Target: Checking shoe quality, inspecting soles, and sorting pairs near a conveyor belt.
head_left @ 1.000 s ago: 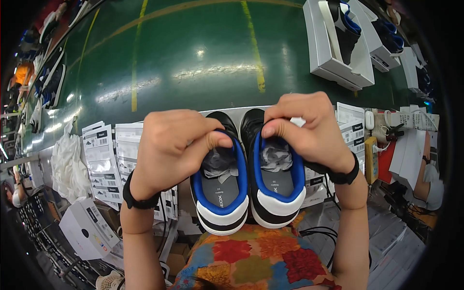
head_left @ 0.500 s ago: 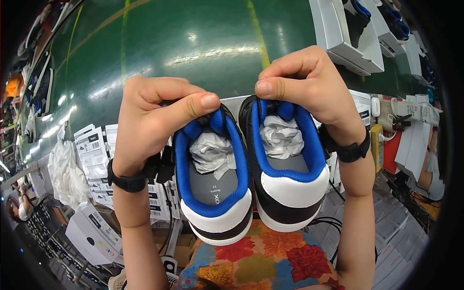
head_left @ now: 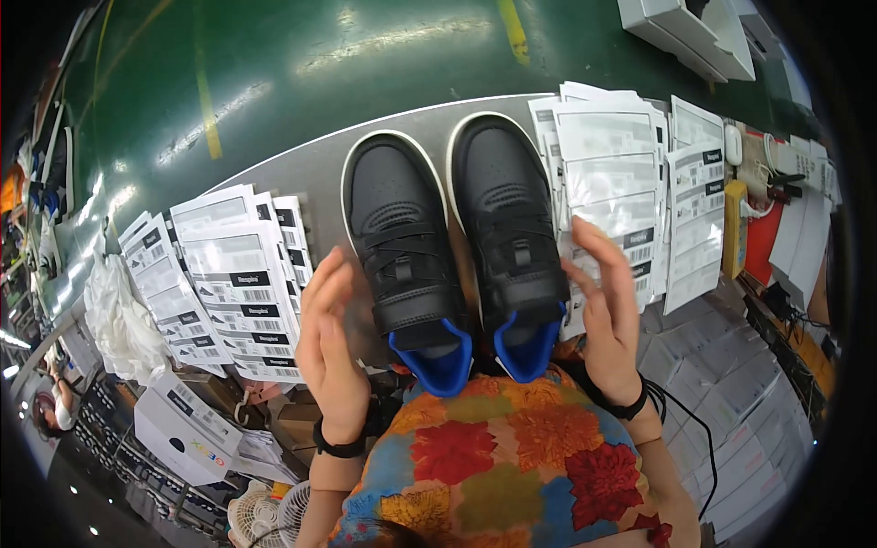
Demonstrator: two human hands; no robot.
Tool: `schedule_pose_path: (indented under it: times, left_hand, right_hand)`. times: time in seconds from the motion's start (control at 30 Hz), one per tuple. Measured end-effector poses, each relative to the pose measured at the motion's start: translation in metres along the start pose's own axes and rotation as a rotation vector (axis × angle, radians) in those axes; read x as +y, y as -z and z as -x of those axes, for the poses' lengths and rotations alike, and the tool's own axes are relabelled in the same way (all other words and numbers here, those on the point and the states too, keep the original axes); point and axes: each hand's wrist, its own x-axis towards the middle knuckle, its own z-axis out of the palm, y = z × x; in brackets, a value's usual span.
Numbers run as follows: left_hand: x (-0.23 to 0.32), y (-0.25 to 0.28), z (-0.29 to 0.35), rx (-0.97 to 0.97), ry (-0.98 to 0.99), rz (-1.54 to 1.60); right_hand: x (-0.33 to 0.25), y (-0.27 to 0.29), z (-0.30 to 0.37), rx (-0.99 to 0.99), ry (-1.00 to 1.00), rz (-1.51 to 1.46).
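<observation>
On the counter (head_left: 315, 175), both shoes (head_left: 399, 196) have just been released, now unheld; left hand (head_left: 336, 370) and right hand (head_left: 610, 320) are loosely opened, empty.

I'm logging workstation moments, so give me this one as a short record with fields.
Left hand: open, beside the left shoe
Right hand: open, beside the right shoe; contact unclear
Shoe layout: side by side, toes pointing away from the person
Shoe colours: black uppers, blue linings
Worktop: grey
Flanking the pair: left label sheets, right label sheets
Upper right: white box
</observation>
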Motion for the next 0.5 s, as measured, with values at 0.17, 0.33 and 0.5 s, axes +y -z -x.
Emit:
schedule_pose_path:
  times: [0.17, 0.33, 0.5]
  left_hand:
    - [0.005, -0.005, 0.007, -0.120, 0.420, 0.577]
    - [0.015, 0.004, 0.002, -0.231, 0.373, 0.559]
    - [0.015, 0.007, 0.001, -0.209, 0.318, 0.550]
  right_hand:
    - [-0.008, 0.003, 0.000, -0.065, -0.424, -0.443]
    - [-0.013, 0.015, 0.000, -0.101, -0.502, -0.715]
    - [-0.015, 0.009, 0.006, -0.092, -0.505, -0.761]
